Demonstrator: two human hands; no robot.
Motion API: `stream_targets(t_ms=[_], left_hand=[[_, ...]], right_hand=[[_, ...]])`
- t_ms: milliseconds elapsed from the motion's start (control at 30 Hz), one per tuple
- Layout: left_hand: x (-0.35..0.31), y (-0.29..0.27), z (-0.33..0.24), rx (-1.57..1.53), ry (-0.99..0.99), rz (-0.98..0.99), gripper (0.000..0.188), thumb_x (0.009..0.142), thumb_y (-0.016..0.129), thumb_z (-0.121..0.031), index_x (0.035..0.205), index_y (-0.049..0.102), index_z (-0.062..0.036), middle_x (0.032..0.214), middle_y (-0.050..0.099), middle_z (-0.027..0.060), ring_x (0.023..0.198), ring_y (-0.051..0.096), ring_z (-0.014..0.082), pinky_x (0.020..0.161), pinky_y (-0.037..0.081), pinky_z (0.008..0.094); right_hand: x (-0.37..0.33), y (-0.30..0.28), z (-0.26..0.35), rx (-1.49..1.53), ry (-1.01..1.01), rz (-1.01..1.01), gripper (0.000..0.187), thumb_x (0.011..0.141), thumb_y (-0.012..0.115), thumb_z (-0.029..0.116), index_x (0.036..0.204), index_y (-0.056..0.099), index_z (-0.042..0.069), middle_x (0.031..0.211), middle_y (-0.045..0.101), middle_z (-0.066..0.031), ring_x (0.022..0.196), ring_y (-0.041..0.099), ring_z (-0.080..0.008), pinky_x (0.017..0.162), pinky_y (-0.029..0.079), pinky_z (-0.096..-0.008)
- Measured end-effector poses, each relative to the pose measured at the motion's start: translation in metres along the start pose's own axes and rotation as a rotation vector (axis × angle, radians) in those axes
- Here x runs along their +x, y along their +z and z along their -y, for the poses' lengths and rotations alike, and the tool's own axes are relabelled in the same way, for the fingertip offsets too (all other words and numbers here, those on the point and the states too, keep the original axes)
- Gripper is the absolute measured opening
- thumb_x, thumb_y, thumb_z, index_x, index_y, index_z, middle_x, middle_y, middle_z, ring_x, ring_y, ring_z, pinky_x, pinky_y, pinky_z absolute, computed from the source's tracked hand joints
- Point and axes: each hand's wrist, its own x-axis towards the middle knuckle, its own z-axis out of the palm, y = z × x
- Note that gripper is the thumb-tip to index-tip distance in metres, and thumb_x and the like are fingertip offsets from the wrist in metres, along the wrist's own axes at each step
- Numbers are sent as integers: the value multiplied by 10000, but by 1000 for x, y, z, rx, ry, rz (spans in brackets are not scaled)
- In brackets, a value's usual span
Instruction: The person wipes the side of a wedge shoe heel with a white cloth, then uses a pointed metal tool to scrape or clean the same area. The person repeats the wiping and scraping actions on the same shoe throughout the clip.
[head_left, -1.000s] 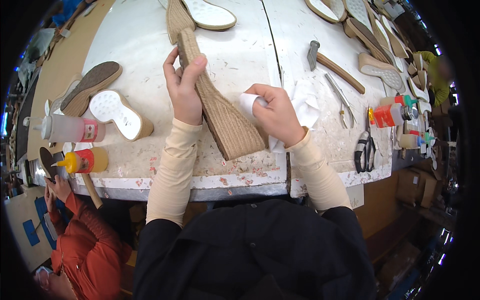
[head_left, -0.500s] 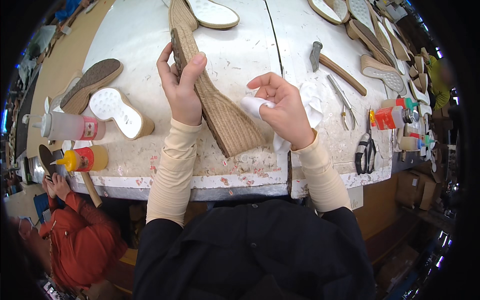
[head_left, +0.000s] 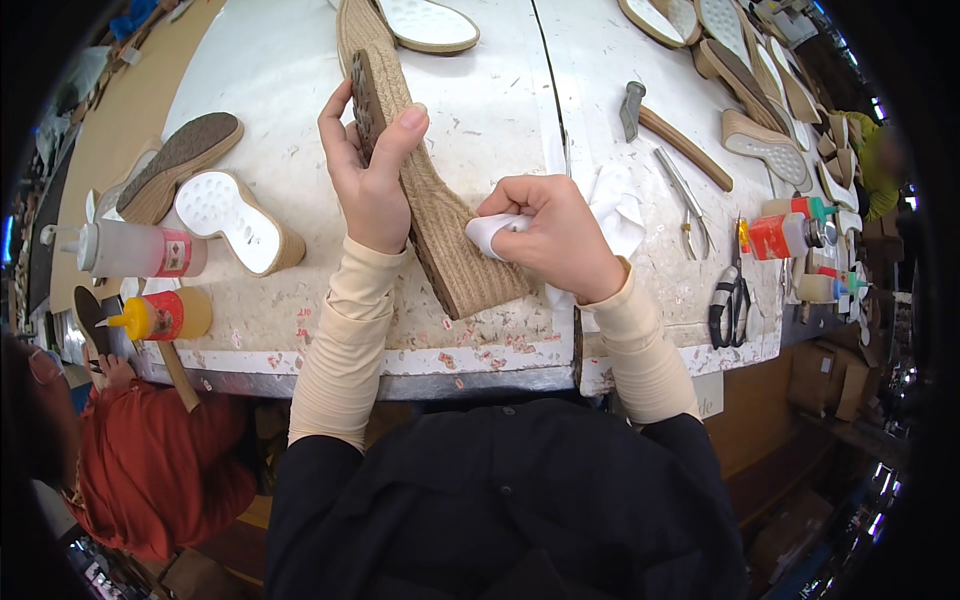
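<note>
My left hand [head_left: 375, 185] grips a wedge shoe sole [head_left: 445, 215] with a woven, straw-coloured side and a dark brown tread. The sole is tipped on edge, its thick heel end toward me and its tread facing left. My right hand [head_left: 555, 235] is closed on a white cloth [head_left: 612, 215], part of which wraps over the fingertips and touches the woven side near the heel. The rest of the cloth trails behind that hand onto the table. Another wedge sole [head_left: 430, 25], with a white top, lies beyond the held one.
Left on the table [head_left: 270, 320] are two wedge soles [head_left: 235, 222], a clear squeeze bottle [head_left: 140, 250] and a yellow one [head_left: 165, 314]. A hammer [head_left: 675, 140], pliers [head_left: 690, 215], cutters [head_left: 735, 305] and red-labelled bottles [head_left: 780, 236] lie right. A person in red [head_left: 160, 465] sits at left.
My right hand has moved left and slightly down, bringing the cloth against the sole's side. My left hand and the sole have shifted slightly right. The person in red has leaned in closer to the table.
</note>
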Motion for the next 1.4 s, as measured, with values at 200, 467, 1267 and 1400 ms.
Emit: stream_targets(t_ms=[200, 467, 1267, 1400], left_hand=[[-1, 1, -1, 11, 11, 9, 691, 822, 711, -189, 1337, 315, 47, 969, 574, 111, 847, 572, 137, 755, 470, 249], [0, 1, 2, 11, 32, -4, 704, 792, 746, -202, 1299, 337, 65, 1019, 554, 129, 882, 579, 146, 768, 488, 253], [1, 0, 7, 84, 76, -34, 740, 758, 782, -287, 1266, 379, 70, 1043, 573, 146, 892, 595, 157, 774, 500, 255], [0, -1, 6, 80, 54, -28, 735, 758, 781, -279, 1267, 380, 67, 1035, 569, 147, 881, 596, 155, 763, 501, 256]], right_hand=[[-1, -2, -1, 13, -16, -14, 109, 737, 628, 25, 804, 680, -43, 683, 644, -34, 640, 547, -55, 592, 454, -211], [-3, 1, -4, -14, -30, -29, 78, 768, 627, 1, 810, 674, -44, 726, 649, -24, 689, 557, -53, 623, 460, -210], [-7, 12, -5, 8, 35, -75, 120, 762, 657, -21, 757, 544, 17, 691, 575, 19, 636, 494, -18, 570, 405, -185], [-7, 12, -5, 52, -86, -142, 121, 754, 666, -3, 745, 546, 12, 667, 575, 6, 626, 497, -25, 558, 409, -194]])
